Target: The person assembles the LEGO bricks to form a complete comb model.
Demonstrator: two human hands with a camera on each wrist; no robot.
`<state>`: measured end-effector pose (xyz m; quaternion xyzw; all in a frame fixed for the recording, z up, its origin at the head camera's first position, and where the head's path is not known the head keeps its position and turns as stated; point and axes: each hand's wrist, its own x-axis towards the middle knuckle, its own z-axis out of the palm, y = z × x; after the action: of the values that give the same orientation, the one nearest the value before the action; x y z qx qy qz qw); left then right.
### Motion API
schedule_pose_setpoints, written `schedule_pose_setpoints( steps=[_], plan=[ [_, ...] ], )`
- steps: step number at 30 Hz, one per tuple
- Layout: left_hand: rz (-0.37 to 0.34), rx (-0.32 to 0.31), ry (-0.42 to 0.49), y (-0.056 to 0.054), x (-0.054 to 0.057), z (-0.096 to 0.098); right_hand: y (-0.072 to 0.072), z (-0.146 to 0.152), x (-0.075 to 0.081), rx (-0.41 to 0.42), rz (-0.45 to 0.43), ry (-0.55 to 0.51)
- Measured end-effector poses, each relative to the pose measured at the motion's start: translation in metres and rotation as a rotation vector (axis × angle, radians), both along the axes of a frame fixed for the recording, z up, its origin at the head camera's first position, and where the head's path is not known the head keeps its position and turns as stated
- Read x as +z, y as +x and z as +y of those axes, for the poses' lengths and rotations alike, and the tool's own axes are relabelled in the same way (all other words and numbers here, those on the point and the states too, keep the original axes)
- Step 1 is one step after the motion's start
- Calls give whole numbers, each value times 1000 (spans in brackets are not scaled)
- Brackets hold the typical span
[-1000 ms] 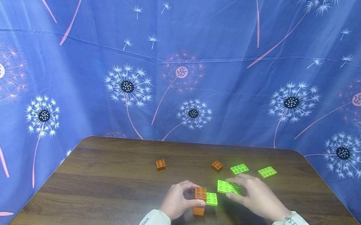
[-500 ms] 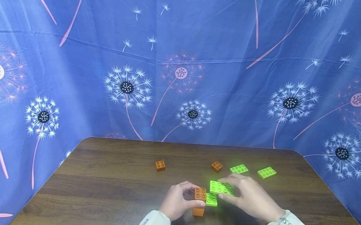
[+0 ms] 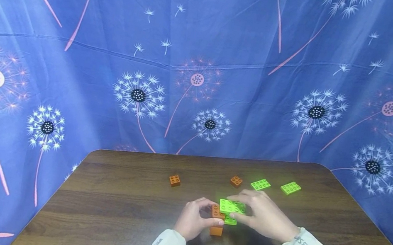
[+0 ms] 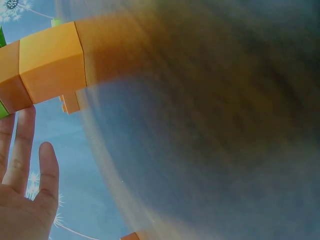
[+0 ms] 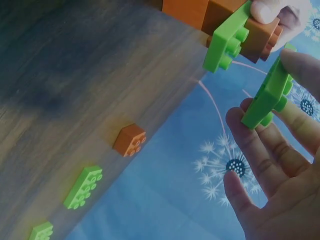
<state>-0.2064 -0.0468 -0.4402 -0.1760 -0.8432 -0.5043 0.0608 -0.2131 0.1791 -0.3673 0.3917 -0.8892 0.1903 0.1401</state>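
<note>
My left hand (image 3: 193, 219) grips a stack of orange building bricks (image 3: 216, 231) between thumb and fingers. The stack stands upright on the table. From its right side juts a lime green studded plate (image 3: 230, 221), below the top orange brick. My right hand (image 3: 268, 217) pinches a second green plate (image 3: 232, 207) by its right end, studs up. Seen from above, this plate overlaps part of the top brick. In the right wrist view a gap shows between the held plate (image 5: 270, 92) and the top brick (image 5: 259, 40). A blurred area hides much of the left wrist view.
Behind the hands, two loose orange bricks, one on the left (image 3: 174, 180) and one further right (image 3: 236, 181), lie on the brown wooden table (image 3: 113, 203). Two green plates, a nearer (image 3: 260, 184) and a farther right one (image 3: 290, 188), lie beyond the right hand. A blue dandelion-print cloth (image 3: 194, 34) hangs behind.
My right hand has moved left with the green plate, from right of the stack to over its top. The left hand and the stack have stayed in place.
</note>
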Motion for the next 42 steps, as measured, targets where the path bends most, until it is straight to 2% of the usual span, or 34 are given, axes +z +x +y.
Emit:
schedule_pose_setpoints(
  steps=[7,17,25,32,42],
  plan=[
    [7,4,-8,0,-1,-1,0,-8,-2,-4,-27,23],
    [8,-1,5,1,-2,-1,-2,-13,-2,75,-50,-6],
    [-5,-9,21,1,-1,0,-3,-15,0,73,-88,11],
    [13,-7,2,-1,-1,-1,-7,-18,0,88,-121,5],
    [20,-1,1,-2,-1,0,-11,-22,8,72,-188,24]
  ],
)
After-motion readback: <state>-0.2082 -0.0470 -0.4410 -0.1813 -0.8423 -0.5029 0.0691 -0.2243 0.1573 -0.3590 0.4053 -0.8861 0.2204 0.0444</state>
